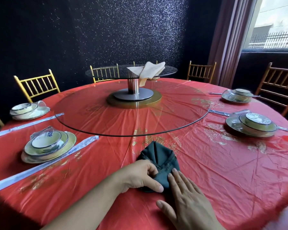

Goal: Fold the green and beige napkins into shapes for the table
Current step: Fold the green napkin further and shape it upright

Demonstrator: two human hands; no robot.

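A dark green napkin (158, 156), folded into a pointed shape with a lacy edge, lies on the red tablecloth near the front edge. My left hand (141, 175) pinches its near left fold between curled fingers and thumb. My right hand (184, 195) lies flat with straight fingers, the fingertips pressing the napkin's near right corner. A beige napkin (148, 70) lies loosely draped on the small raised glass turntable at the table's centre, one corner hanging over the rim.
A large glass lazy Susan (93, 125) covers the table's middle around a metal pedestal (133, 90). Wrapped dish sets sit at left (48, 146), far left (27, 111) and right (251, 125), with wrapped chopsticks (45, 165) beside them. Gold chairs ring the table.
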